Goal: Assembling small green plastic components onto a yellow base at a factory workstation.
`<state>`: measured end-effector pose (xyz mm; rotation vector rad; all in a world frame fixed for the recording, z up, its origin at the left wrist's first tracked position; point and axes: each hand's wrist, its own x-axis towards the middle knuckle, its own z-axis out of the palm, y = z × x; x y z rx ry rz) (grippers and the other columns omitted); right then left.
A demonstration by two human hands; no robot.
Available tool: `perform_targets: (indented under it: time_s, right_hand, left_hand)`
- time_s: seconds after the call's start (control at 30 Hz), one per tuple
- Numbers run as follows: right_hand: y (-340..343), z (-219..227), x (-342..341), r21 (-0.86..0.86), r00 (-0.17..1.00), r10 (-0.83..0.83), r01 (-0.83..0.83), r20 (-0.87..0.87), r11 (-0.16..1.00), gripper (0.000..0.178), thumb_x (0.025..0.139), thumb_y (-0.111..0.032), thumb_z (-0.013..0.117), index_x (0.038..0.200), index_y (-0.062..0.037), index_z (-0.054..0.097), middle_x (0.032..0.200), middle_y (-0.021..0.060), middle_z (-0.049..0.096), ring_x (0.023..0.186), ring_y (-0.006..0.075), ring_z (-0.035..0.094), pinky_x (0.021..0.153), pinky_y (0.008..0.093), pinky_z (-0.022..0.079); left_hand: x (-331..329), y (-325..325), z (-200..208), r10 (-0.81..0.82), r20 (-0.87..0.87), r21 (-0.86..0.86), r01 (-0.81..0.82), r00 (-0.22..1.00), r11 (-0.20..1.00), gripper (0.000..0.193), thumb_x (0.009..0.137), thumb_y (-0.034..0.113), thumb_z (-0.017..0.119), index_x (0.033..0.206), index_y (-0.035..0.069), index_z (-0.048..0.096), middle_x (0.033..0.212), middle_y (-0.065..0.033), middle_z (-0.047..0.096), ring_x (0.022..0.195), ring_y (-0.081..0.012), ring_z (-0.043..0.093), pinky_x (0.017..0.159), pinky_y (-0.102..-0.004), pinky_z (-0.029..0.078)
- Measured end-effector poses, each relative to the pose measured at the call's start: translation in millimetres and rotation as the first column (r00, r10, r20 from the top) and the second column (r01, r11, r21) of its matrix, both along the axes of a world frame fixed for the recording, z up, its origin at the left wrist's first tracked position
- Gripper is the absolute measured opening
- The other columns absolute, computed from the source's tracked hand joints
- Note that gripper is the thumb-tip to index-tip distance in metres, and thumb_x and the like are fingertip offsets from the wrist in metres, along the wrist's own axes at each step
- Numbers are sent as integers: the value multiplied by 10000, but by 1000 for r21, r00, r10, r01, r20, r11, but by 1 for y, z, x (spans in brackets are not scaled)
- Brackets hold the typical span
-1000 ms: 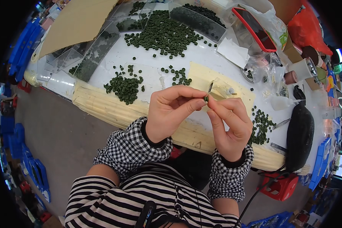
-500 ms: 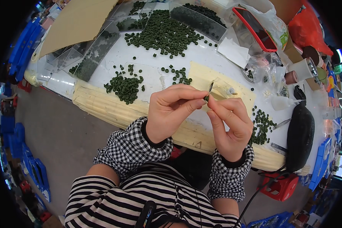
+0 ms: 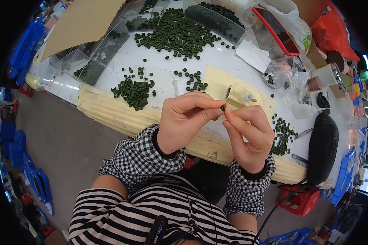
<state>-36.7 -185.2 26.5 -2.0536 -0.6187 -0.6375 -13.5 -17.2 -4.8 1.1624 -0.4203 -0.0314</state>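
Note:
A small dark green bead-like piece is pinched between the thumb and forefinger of my left hand. My right hand meets it from the other side, its fingers curled and a fingertip at the piece. Whether the right fingers also hold something thin is hidden. Just beyond the fingertips, a cream block-like fixture with a small white knob stands on a yellow sheet. Small heaps of similar green pieces lie left of my hands, past them and to the right.
A large heap of green pieces covers the far table, between clear plastic trays. Cardboard overhangs the left trays. At the right are a red-cased phone, plastic bags, a black pouch and a thin metal tool.
The thin dark strip that stuck up above my fingertips no longer shows there. The green piece is now more visible between my fingers. Both hands have stayed in nearly the same place.

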Motion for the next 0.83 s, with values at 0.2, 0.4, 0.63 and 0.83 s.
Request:
perform_targets:
  time_s: [0.2,0.4,0.63,0.83]
  right_hand:
    - [-1,-1,2,-56,999,2,1,54,998,345,695,39,757,1033,-23,723,796,33,633,699,195,579,613,295,451]
    - [-3,-2,4,-61,996,-7,13,88,998,361,697,31,762,1050,-35,722,815,35,640,713,195,578,621,297,454]
    - [-2,-2,1,-3,999,-20,20,39,1000,369,711,42,750,1067,-49,724,851,44,655,748,202,573,652,297,453]
    - [-3,-2,-1,13,1000,-20,19,15,1000,366,718,40,747,1071,-53,725,868,51,661,762,203,579,662,303,457]
  left_hand:
    - [0,0,-2,-14,-49,-19,13,999,1000,199,872,-79,631,1053,-27,692,938,-99,665,831,-129,626,742,-234,517]
    - [1,0,0,-36,-67,-11,35,997,999,196,875,-70,633,1056,-26,693,942,-99,667,828,-127,628,741,-233,520]
    - [2,-1,1,-21,-20,-29,21,1000,999,211,877,-71,629,1076,-28,684,977,-101,665,871,-134,633,785,-237,528]
    - [2,3,1,-15,40,41,13,999,999,204,877,-72,626,1073,-36,671,1046,-146,654,897,-169,649,792,-259,541]
